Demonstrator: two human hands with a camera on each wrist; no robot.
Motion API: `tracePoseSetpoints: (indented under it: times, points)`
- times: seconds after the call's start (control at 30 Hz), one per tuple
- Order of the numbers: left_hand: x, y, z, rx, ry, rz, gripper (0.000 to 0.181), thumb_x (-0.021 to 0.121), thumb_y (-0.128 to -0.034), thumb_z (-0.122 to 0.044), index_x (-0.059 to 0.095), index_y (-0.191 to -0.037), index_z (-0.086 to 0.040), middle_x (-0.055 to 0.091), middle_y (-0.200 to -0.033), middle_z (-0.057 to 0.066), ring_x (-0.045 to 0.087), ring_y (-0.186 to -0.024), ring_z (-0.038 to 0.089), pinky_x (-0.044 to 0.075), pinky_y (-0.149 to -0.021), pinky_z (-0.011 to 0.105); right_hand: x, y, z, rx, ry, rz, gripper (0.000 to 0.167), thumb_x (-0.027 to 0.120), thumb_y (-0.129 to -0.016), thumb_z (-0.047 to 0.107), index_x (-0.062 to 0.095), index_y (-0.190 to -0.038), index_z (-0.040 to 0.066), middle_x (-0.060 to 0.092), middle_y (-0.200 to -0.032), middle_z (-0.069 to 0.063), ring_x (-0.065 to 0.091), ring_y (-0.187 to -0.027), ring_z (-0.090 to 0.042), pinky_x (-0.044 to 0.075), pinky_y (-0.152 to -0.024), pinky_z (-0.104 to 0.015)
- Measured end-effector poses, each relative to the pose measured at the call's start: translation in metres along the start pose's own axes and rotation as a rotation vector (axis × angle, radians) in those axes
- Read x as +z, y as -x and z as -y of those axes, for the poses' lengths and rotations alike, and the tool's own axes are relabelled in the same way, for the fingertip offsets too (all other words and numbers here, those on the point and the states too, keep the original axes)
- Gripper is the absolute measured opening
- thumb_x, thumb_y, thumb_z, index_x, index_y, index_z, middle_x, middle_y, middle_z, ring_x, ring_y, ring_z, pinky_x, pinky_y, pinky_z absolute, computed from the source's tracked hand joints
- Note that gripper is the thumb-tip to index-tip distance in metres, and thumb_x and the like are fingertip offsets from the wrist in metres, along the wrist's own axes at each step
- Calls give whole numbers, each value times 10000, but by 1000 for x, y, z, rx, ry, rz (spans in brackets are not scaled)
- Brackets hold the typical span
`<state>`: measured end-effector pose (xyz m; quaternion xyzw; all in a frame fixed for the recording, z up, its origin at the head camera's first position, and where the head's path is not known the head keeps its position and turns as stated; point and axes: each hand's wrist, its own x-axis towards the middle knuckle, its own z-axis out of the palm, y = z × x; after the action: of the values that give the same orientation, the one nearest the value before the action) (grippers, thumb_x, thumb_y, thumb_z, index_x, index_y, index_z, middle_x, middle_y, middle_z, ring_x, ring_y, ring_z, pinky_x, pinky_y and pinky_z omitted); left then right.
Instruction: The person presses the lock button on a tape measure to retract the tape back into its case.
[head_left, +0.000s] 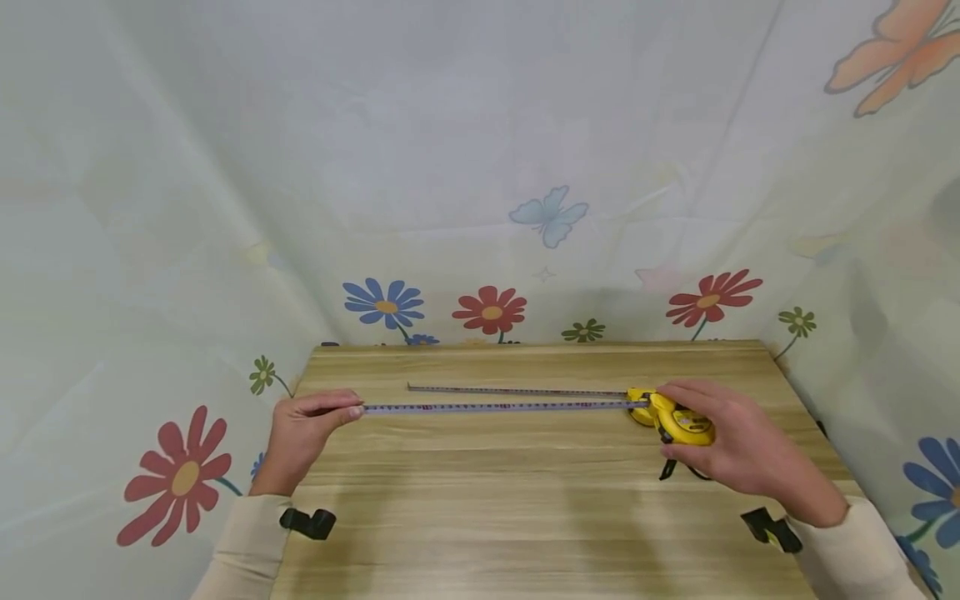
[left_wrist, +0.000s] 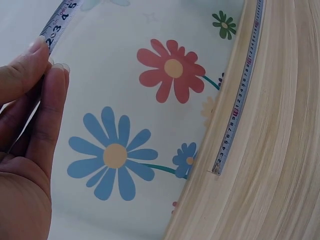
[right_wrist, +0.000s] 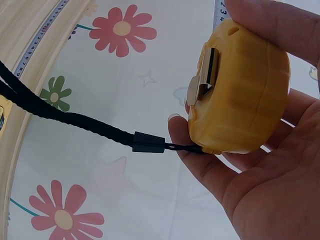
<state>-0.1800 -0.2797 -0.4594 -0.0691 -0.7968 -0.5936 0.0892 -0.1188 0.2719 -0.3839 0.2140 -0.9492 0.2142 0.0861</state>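
A yellow tape measure (head_left: 686, 425) is gripped by its case in my right hand (head_left: 742, 437), thumb on one side and fingers on the other. Its blade (head_left: 480, 407) stretches out leftward, where my left hand (head_left: 306, 433) pinches the end between thumb and fingers. In the left wrist view low numbers show on that pinched blade (left_wrist: 60, 22). Behind it, a second yellow tape measure (head_left: 640, 414) lies on the table, partly hidden by the held one. Its own blade (head_left: 517, 390) is drawn out along the wood. A black wrist strap (right_wrist: 95, 122) hangs from the held case (right_wrist: 250, 90).
The wood-grain table (head_left: 487, 508) meets a pale cloth backdrop (head_left: 450, 167) printed with flowers and butterflies at its back and sides. Black camera mounts sit at both wrists, the left mount (head_left: 309, 523) and the right mount (head_left: 771, 530).
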Motion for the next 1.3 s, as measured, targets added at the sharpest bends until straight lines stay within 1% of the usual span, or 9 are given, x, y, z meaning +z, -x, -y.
tracePoseSetpoints:
  times: [0.17, 0.33, 0.47, 0.6, 0.7, 0.83, 0.93, 1.13, 1.3]
  points:
    - [-1, 2, 0, -5, 3, 2, 198, 821, -904, -128, 822, -1067, -15, 815, -1096, -45, 735, -1066, 11, 613, -882, 193, 1, -1, 1, -8, 3, -4, 685, 948, -754, 286, 686, -1350, 73, 688, -1323, -184, 692, -1085, -330, 617, -806, -428]
    - [0, 2, 0, 27, 31, -8, 201, 815, -897, -73, 805, -1062, 42, 818, -1062, -74, 748, -1045, 27, 623, -875, 215, 1, -2, 3, -6, 6, 2, 693, 942, -764, 305, 680, -1361, 72, 687, -1328, -181, 689, -1079, -319, 610, -804, -421]
    - [0, 3, 1, 49, 33, -2, 167, 815, -894, -66, 821, -1045, 6, 820, -1067, -22, 749, -1037, 25, 622, -867, 209, 2, -3, 4, -21, 13, -9, 695, 950, -752, 302, 686, -1350, 67, 693, -1316, -183, 694, -1059, -309, 607, -779, -397]
    - [0, 5, 0, 49, 12, -1, 145, 821, -894, -87, 838, -1033, -47, 819, -1079, 21, 744, -1037, 12, 617, -863, 194, 2, -3, 5, -33, 13, -15, 696, 953, -747, 298, 689, -1346, 61, 696, -1314, -188, 699, -1060, -316, 608, -778, -408]
    - [0, 6, -1, 50, 11, -3, 151, 820, -894, -84, 834, -1036, -32, 819, -1082, 39, 744, -1034, 13, 617, -862, 192, 3, -4, 6, -35, 8, -12, 691, 950, -751, 310, 692, -1344, 68, 698, -1313, -184, 699, -1049, -299, 605, -777, -397]
    - [1, 8, -3, 54, 23, 0, 160, 814, -899, -78, 826, -1040, -6, 820, -1076, 10, 743, -1043, 19, 618, -867, 197, 3, -4, 6, -27, 4, -6, 686, 949, -752, 314, 694, -1343, 74, 698, -1313, -177, 692, -1040, -286, 603, -776, -383]
    - [3, 8, -6, 53, 29, 1, 150, 816, -897, -79, 831, -1033, -19, 820, -1069, -12, 744, -1044, 20, 618, -868, 198, 4, -3, 7, -19, 7, -14, 684, 954, -746, 299, 698, -1341, 79, 700, -1309, -166, 692, -1042, -280, 606, -775, -371]
    - [4, 8, -8, 56, 36, 5, 135, 815, -893, -62, 835, -1023, -31, 819, -1076, 49, 751, -1031, 28, 623, -862, 205, 5, -3, 6, -33, -19, -14, 678, 958, -741, 289, 702, -1335, 82, 698, -1302, -163, 686, -1035, -274, 607, -763, -339]
    - [4, 8, -8, 65, 19, 14, 153, 807, -904, -72, 824, -1038, -1, 819, -1080, 40, 747, -1037, 22, 618, -867, 196, 4, -3, 6, -33, -29, -13, 674, 956, -745, 283, 701, -1333, 74, 699, -1300, -168, 682, -1020, -261, 602, -754, -330]
